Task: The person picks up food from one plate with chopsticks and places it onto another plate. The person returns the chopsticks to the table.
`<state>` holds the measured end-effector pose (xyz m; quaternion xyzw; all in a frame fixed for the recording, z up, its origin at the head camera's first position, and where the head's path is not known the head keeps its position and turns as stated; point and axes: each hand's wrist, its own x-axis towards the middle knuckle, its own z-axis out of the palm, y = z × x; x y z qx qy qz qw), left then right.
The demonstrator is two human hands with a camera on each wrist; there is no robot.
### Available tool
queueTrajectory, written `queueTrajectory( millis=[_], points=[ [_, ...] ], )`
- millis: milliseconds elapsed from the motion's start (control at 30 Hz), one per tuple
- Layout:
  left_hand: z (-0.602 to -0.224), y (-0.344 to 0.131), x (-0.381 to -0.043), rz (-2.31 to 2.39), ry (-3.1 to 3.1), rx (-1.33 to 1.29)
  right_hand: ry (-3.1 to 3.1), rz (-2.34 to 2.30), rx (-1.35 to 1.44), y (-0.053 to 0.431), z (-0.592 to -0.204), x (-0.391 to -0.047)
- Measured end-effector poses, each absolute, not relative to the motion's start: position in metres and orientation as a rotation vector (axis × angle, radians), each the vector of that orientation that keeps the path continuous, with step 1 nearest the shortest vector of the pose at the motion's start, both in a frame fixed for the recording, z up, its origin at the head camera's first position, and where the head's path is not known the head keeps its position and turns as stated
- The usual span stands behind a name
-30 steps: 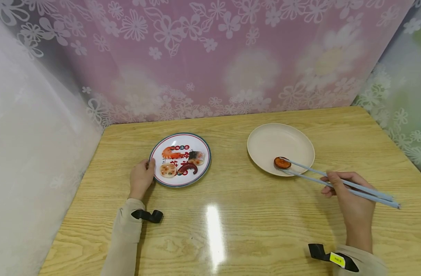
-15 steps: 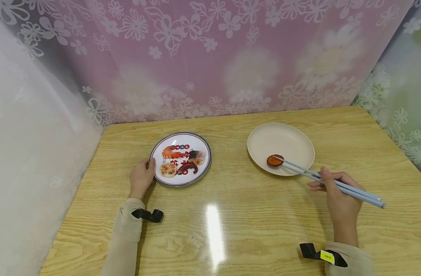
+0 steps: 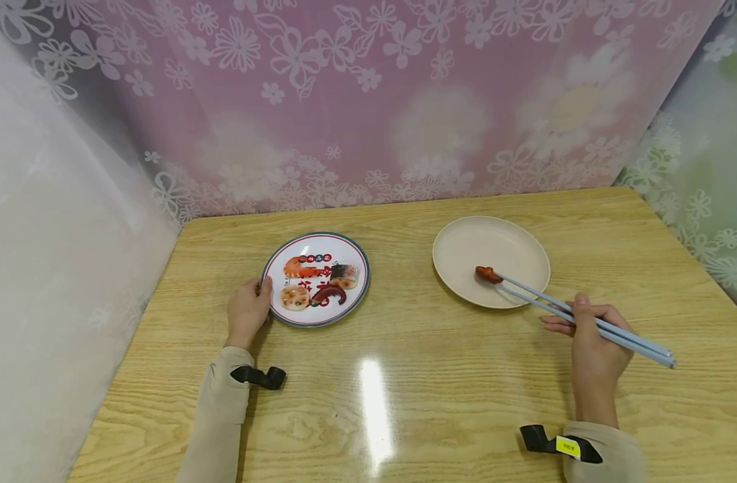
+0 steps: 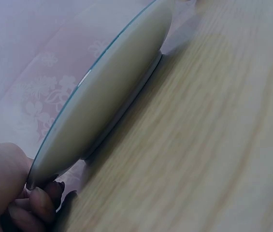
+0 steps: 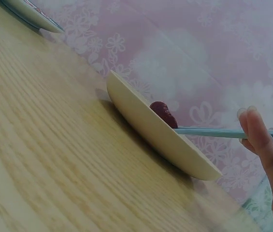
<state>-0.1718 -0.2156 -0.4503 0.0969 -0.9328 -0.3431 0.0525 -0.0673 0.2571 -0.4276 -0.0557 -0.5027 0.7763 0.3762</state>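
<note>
My left hand [image 3: 248, 314] pinches the near-left rim of a white plate [image 3: 350, 251] with a blue-green edge and red lettering. In the left wrist view its fingers reach under the rim. On this plate sit a shrimp [image 3: 301, 268], a lotus root slice [image 3: 295, 297], a curled dark-red tentacle [image 3: 329, 294] and a pale block with a dark top [image 3: 344, 275]. My right hand [image 3: 601, 352] holds light-blue chopsticks [image 3: 637, 341]. Their tips meet a small reddish-brown food piece [image 3: 488, 274], tipped on its side over the beige plate [image 3: 495, 245].
The two plates stand apart on a wood-grain table [image 3: 399, 335]. A pink floral curtain [image 3: 368, 134] hangs along the table's back edge, with a paler one [image 3: 60, 268] at the left. A black wrist strap [image 3: 258, 377] sits on each sleeve.
My right hand and the chopsticks have moved left. The food piece slid left across the beige plate, then turned from lying flat onto its side. My left hand has stayed on the white plate.
</note>
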Motion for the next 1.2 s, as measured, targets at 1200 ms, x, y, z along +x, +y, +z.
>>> queueTrajectory(
  millis=[1200],
  points=[
    [-0.451,-0.216,-0.172,-1.049,-2.852,0.314,-0.658,2.32,-0.603,0.285,-0.439,-0.067]
  ],
)
